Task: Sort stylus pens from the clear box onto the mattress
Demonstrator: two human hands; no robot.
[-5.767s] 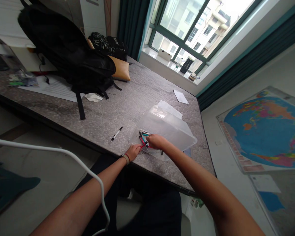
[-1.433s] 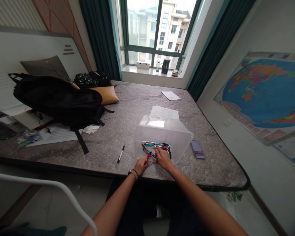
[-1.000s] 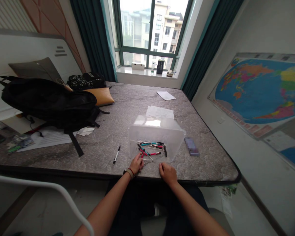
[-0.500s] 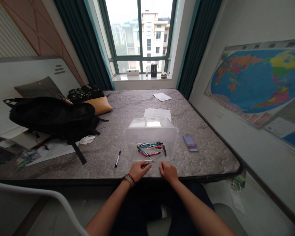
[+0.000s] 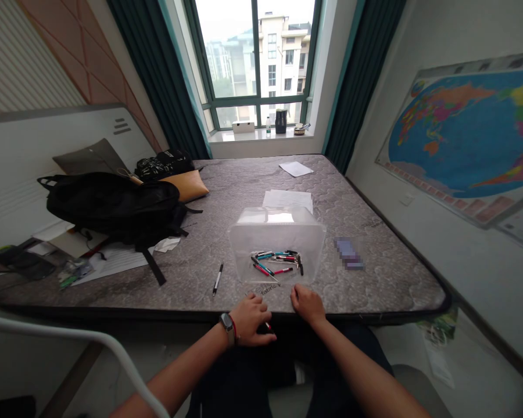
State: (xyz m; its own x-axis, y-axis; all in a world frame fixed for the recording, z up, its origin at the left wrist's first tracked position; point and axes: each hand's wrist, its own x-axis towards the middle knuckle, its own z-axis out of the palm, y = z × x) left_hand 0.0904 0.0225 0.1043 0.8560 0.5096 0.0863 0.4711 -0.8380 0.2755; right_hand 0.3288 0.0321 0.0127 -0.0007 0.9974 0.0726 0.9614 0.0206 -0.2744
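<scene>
My left hand (image 5: pixel 251 320) is palm down at the front edge of the mattress, its fingers curled. A slim red and dark pen (image 5: pixel 268 328) shows between its thumb and fingers, mostly hidden by the hand. My right hand (image 5: pixel 307 304) rests as a loose fist on the mattress edge, with nothing showing in it. Just beyond both hands, a clear plastic box (image 5: pixel 244 241) lies with its open side facing me. Several pens (image 5: pixel 276 261) in red, teal, black and white lie scattered inside. A white and black pen (image 5: pixel 218 280) lies alone left of the box.
A black backpack (image 5: pixel 108 200), a tan pouch (image 5: pixel 187 186) and papers (image 5: pixel 108 267) crowd the left side of the mattress (image 5: pixel 392 278). Paper sheets (image 5: pixel 290 199) lie behind the box. To its right is a blurred purple object (image 5: pixel 348 253). A white curved rail (image 5: pixel 70 328) crosses the lower left.
My left hand has drawn back toward me from the box front and turned palm down, uncovering printed lettering on the mattress. My right hand stays in place. The view has swung slightly left.
</scene>
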